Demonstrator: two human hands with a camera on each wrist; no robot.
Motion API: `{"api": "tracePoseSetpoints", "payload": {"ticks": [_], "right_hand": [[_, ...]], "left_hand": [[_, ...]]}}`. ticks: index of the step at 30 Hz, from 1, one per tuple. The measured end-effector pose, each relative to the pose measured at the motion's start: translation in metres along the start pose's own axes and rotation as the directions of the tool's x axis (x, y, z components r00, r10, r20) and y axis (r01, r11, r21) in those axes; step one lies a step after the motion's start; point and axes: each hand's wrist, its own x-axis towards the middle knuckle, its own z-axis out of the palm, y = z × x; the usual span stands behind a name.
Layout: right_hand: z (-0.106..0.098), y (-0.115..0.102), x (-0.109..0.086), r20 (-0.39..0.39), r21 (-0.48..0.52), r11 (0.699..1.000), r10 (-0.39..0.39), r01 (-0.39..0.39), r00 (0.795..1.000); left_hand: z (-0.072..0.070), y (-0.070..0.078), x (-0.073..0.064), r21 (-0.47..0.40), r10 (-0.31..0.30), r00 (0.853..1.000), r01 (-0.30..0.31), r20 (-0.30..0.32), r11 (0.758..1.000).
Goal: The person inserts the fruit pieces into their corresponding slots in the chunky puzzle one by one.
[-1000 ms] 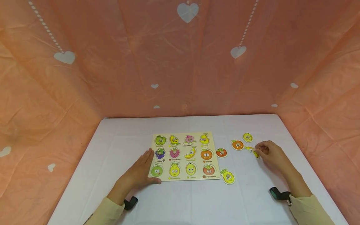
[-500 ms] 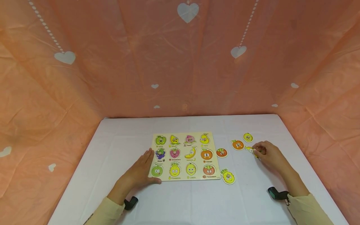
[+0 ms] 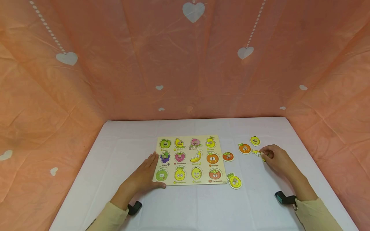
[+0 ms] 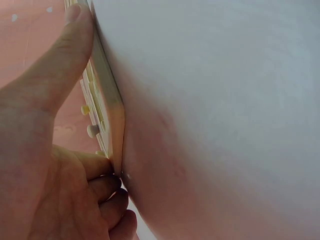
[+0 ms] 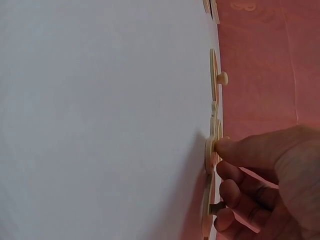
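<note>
My left hand rests against the left end of the fruit puzzle board. Its fingers lie along the left edge and the thumb along the front edge, also seen in the left wrist view. To the right of the board, my right hand pinches the knob of the yellow banana puzzle piece between thumb and fingers and covers part of it. In the right wrist view the thumb is at the knob of a wooden piece, low at the table surface. Another knobbed piece lies under the curled fingers.
Loose pieces lie right of the board: a persimmon, a pineapple, an orange and a round yellow fruit. Knobbed pieces such as the apple sit in the board. A white cloth covers the table.
My right hand has shifted slightly left over the banana piece, covering more of it, then stays there. The left hand and the board have not moved.
</note>
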Motion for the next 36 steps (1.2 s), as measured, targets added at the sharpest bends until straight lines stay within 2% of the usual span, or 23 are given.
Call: {"api": "tracePoseSetpoints", "payload": {"ticks": [19, 29, 36], "right_hand": [[-0.004, -0.001, -0.001, -0.04, -0.008, 1.0, 0.008, -0.009, 0.999], [-0.002, -0.009, 0.004, -0.072, -0.008, 1.0, -0.028, 0.028, 0.997], [0.003, -0.023, 0.01, -0.075, 0.0, 0.999, -0.043, 0.043, 0.996]], "left_hand": [[0.002, -0.001, 0.002, 0.007, -0.01, 1.0, 0.01, 0.009, 1.0], [0.003, -0.003, 0.003, 0.009, -0.016, 1.0, 0.016, 0.009, 1.0], [0.002, -0.001, 0.002, 0.012, -0.012, 1.0, 0.012, 0.005, 1.0]]}}
